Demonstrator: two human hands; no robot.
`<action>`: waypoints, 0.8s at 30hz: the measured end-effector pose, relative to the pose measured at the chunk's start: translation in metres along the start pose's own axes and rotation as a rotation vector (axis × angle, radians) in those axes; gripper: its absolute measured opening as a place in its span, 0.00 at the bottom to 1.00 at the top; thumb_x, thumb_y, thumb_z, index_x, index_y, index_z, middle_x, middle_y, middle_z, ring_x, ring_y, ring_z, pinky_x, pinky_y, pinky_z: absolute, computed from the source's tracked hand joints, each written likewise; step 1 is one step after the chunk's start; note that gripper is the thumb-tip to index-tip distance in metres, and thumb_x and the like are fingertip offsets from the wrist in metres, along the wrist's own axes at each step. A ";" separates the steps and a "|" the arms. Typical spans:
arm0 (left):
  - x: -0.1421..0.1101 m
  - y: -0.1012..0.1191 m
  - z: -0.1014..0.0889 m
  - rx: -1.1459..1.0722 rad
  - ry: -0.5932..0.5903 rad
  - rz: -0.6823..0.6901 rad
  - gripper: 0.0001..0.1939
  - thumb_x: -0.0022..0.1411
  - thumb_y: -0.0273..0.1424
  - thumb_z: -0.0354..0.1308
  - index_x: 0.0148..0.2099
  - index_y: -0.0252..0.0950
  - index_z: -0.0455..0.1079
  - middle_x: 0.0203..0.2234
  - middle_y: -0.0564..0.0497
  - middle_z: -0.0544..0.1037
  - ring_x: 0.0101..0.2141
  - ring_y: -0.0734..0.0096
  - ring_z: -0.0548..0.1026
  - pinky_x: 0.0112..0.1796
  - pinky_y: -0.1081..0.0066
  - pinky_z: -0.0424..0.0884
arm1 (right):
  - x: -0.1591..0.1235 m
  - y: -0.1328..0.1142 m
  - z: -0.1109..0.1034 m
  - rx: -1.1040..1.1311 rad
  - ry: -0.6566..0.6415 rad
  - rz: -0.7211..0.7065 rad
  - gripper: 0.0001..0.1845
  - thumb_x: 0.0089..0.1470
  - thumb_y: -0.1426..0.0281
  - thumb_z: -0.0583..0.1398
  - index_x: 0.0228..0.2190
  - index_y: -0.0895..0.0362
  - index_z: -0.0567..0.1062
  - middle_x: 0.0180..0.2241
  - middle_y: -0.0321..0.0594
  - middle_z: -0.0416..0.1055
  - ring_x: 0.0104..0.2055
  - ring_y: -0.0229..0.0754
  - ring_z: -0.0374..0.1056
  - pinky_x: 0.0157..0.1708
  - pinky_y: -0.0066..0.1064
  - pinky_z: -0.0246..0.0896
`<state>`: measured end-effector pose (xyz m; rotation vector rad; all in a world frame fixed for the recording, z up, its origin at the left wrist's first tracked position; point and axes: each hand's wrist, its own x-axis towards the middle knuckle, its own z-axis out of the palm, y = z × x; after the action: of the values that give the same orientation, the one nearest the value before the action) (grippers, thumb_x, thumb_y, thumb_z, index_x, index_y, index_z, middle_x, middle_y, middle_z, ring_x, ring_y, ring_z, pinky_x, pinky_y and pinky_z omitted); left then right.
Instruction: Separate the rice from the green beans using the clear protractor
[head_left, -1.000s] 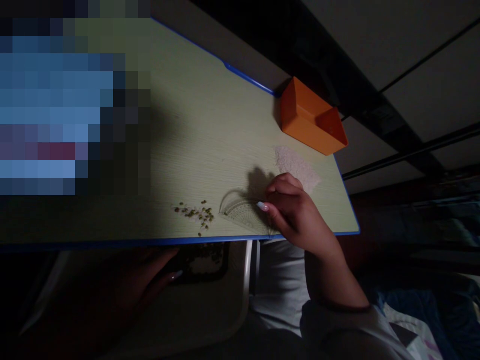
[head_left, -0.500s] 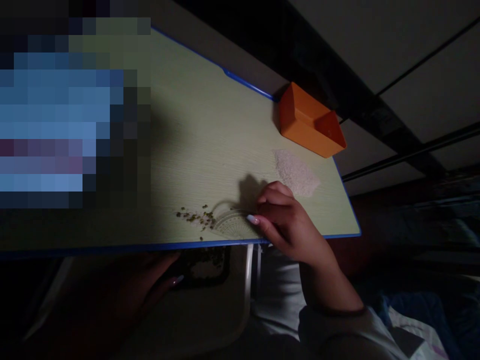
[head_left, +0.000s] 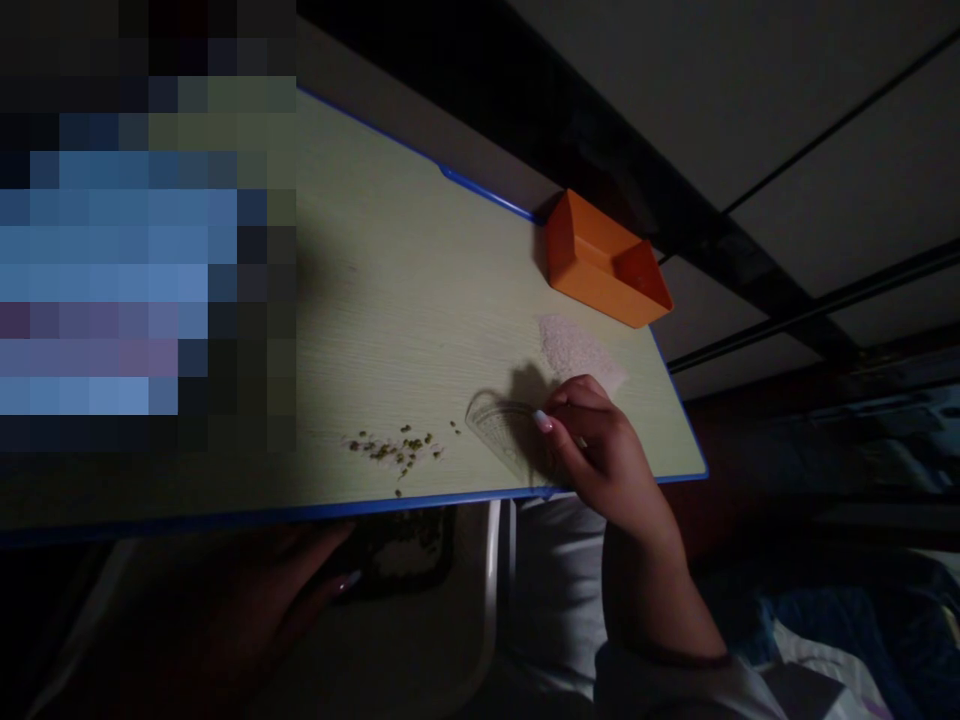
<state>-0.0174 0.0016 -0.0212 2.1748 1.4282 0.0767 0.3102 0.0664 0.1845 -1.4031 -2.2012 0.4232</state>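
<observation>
My right hand [head_left: 600,440] pinches a clear plastic protractor [head_left: 495,425] between thumb and fingers, just above the table near its front edge. Left of the protractor lies a small scatter of green beans mixed with white grains [head_left: 394,450]. Beyond my right hand is a pile of white, rice-like grains [head_left: 574,345]. In deep shade below the table edge, my left hand [head_left: 292,580] grips the side of a dark tray [head_left: 439,575] that contains pale grains and dark bits. Its fingers are partly hidden by the shadow and the table.
An orange open box [head_left: 600,285] stands at the table's back right edge. The pale green table [head_left: 390,300] has a blue rim. Under its front edge sits a larger whitish tub [head_left: 491,580], against grey clothing. The upper left is blurred out by blocks.
My right hand has moved right with the protractor, away from the beans, and the protractor is now tilted. A few beans lie apart on the right. My left hand stays at the tray.
</observation>
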 end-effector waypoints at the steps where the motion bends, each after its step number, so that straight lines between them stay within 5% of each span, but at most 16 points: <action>1: 0.000 -0.002 0.001 0.005 0.004 0.003 0.28 0.67 0.53 0.42 0.64 0.61 0.68 0.60 0.51 0.79 0.57 0.44 0.79 0.58 0.39 0.77 | 0.002 -0.002 0.002 -0.002 -0.001 0.001 0.19 0.68 0.71 0.56 0.23 0.54 0.69 0.31 0.39 0.68 0.39 0.43 0.65 0.42 0.39 0.60; 6: -0.002 -0.008 0.006 0.009 0.044 0.041 0.25 0.68 0.50 0.45 0.65 0.62 0.65 0.61 0.53 0.78 0.57 0.48 0.79 0.57 0.41 0.77 | 0.014 -0.013 0.013 0.001 -0.033 -0.053 0.19 0.68 0.70 0.56 0.23 0.53 0.67 0.32 0.40 0.68 0.40 0.44 0.64 0.43 0.40 0.60; 11: 0.003 0.006 -0.010 -0.047 0.036 -0.002 0.25 0.65 0.51 0.47 0.62 0.62 0.70 0.60 0.55 0.79 0.56 0.43 0.79 0.58 0.36 0.76 | 0.017 -0.020 0.009 0.075 -0.099 -0.133 0.20 0.68 0.70 0.57 0.23 0.54 0.67 0.32 0.39 0.67 0.40 0.43 0.64 0.44 0.39 0.59; 24: 0.008 0.005 -0.004 -0.110 0.111 0.043 0.28 0.65 0.58 0.44 0.60 0.60 0.72 0.55 0.53 0.83 0.52 0.45 0.82 0.54 0.40 0.79 | -0.021 -0.027 0.020 0.125 0.022 0.104 0.20 0.67 0.72 0.57 0.21 0.54 0.66 0.30 0.36 0.65 0.39 0.41 0.62 0.41 0.37 0.58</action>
<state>-0.0107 0.0088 -0.0171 2.1400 1.4029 0.2890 0.2858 0.0364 0.1761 -1.4512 -2.0531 0.5690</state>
